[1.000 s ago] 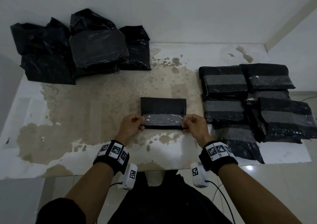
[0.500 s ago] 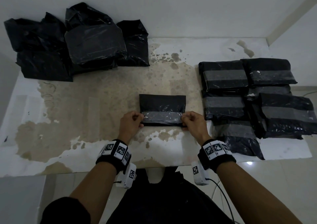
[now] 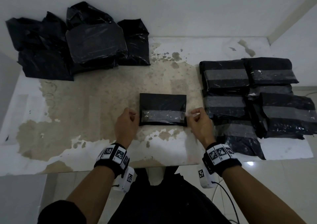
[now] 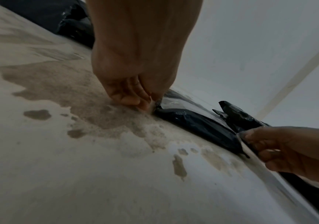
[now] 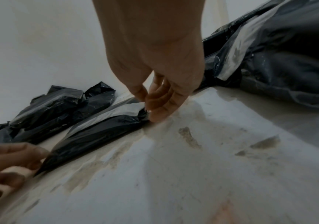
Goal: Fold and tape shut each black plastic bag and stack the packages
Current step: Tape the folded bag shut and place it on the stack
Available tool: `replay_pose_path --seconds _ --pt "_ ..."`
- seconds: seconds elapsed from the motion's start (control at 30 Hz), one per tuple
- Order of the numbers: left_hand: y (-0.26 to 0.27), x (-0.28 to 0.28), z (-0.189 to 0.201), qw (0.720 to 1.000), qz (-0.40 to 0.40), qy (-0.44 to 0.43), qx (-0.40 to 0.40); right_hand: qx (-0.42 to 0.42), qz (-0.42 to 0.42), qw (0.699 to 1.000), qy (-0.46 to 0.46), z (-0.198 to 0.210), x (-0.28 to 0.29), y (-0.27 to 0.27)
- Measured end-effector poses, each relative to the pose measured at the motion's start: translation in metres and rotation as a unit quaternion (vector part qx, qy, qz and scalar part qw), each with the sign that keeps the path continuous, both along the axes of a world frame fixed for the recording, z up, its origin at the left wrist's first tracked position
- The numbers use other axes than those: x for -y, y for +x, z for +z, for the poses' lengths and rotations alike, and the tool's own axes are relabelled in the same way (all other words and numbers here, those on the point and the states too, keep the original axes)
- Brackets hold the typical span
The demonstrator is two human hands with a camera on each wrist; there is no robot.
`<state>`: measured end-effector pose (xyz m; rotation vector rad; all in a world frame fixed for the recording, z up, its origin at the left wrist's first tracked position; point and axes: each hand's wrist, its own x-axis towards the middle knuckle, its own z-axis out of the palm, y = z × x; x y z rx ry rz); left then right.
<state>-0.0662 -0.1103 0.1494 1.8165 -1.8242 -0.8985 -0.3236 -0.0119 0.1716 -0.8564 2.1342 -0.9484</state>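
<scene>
A folded black bag package [image 3: 162,103] lies flat near the table's front edge, and a clear tape strip [image 3: 164,116] runs across its lower half. My left hand [image 3: 134,116] pinches the tape's left end at the package's side edge; in the left wrist view those fingertips [image 4: 144,104] reach the tabletop beside the package [image 4: 197,124]. My right hand [image 3: 190,115] pinches the tape's right end, and its fingers [image 5: 155,112] are curled against the package's [image 5: 97,133] right edge.
Several unfolded black bags [image 3: 77,49] are heaped at the back left against the wall. Several taped packages [image 3: 240,90] are stacked on the right, some overhanging the edge. The worn white table [image 3: 96,107] shows bare brown patches around the package.
Both hands have slid outward along the tape, from on top of the package's ends to just past its side edges. The package has stayed in place.
</scene>
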Motion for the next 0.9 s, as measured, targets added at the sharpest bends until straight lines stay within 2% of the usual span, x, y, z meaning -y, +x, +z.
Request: replay_pose_path --seconds 0.07,0.1,0.17,0.27,0.33,0.47,0.53,0.73,0.9 --pt "-0.002 -0.005 0.006 0.997 -0.008 -0.07 0.015 -0.09 0.045 0.994 -0.041 0.007 -0.001 0.007" --pt "-0.005 -0.008 0.008 0.992 -0.047 -0.117 0.026 -0.123 0.075 0.988 -0.063 0.009 0.001 0.011" --pt "-0.015 -0.016 0.004 0.967 -0.168 -0.181 0.054 -0.208 0.152 0.961 -0.097 0.005 0.006 0.024" --pt "-0.03 -0.029 -0.019 0.918 -0.317 -0.207 0.115 -0.298 0.278 0.908 -0.103 -0.012 0.012 0.047" --pt "-0.035 -0.033 -0.033 0.9 -0.351 -0.207 0.155 -0.316 0.344 0.881 -0.072 -0.025 0.009 0.062" --pt "-0.035 -0.04 -0.046 0.899 -0.354 -0.171 0.195 -0.357 0.384 0.851 -0.02 -0.046 -0.001 0.066" --pt "-0.035 -0.042 -0.047 0.903 -0.345 -0.162 0.198 -0.367 0.376 0.851 -0.009 -0.05 -0.005 0.063" --pt "-0.034 -0.042 -0.048 0.912 -0.328 -0.154 0.19 -0.336 0.313 0.888 0.012 -0.056 -0.017 0.054" --pt "-0.038 -0.046 -0.045 0.916 -0.312 -0.139 0.21 -0.346 0.312 0.884 0.03 -0.055 -0.019 0.049"
